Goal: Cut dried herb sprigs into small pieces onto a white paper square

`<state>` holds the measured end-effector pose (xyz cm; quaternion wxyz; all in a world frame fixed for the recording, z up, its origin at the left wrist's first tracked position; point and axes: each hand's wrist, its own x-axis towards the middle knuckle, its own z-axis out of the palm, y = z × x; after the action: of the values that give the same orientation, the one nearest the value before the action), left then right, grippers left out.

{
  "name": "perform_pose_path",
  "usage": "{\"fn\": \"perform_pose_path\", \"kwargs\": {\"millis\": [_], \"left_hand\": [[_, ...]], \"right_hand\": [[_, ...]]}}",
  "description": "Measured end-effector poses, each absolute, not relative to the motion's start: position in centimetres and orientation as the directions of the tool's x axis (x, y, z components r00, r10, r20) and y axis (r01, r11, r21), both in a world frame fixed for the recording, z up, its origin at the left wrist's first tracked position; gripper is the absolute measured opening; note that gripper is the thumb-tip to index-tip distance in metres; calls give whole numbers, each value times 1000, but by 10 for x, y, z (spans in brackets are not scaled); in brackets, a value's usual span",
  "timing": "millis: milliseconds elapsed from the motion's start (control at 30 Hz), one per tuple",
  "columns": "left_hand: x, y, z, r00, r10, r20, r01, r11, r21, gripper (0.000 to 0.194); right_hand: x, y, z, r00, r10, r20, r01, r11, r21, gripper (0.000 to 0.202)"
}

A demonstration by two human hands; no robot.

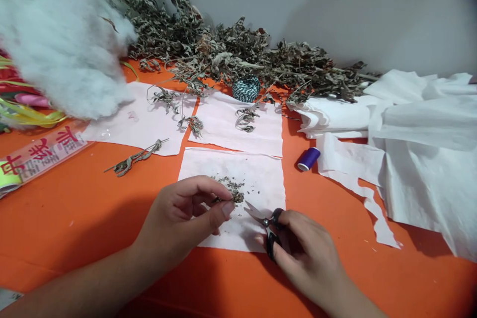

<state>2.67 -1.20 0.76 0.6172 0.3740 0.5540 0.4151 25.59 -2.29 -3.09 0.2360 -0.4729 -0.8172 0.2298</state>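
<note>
My left hand (194, 208) pinches a small bunch of dried leaves (237, 197) between thumb and fingertips. In my right hand (309, 248) is a pair of small scissors (266, 221) with black handles, my fingers through the loops. The scissor blades are parted slightly and point at the leaves, just to their right without touching them. Beneath both hands lies a square white cloth (208, 161) on the orange table. Crumbled leaf bits (224, 182) are scattered over the middle of this cloth.
Dried leafy stems (223, 44) line the wall. A ball of dark-and-white twine (246, 89) sits before them. White stuffing (63, 44) is heaped left. Purple thread (309, 159) lies right, beside white fabric (417, 169). A loose dried sprig (137, 157) rests left of the cloth.
</note>
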Motion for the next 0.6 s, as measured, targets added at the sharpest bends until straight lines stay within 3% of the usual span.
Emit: {"fn": "perform_pose_path", "kwargs": {"millis": [133, 300, 600], "left_hand": [[31, -13, 12, -106, 941, -321, -33, 320, 947, 20], [28, -12, 11, 33, 970, -242, 52, 240, 969, 10], [29, -12, 10, 29, 959, -281, -1, 281, 960, 11]], "right_hand": [[255, -23, -30, -463, 876, 132, 661, 441, -608, 16], [257, -23, -32, -439, 889, 135, 687, 428, -587, 17], [258, -23, -35, -409, 908, 96, 723, 386, -573, 16]]}}
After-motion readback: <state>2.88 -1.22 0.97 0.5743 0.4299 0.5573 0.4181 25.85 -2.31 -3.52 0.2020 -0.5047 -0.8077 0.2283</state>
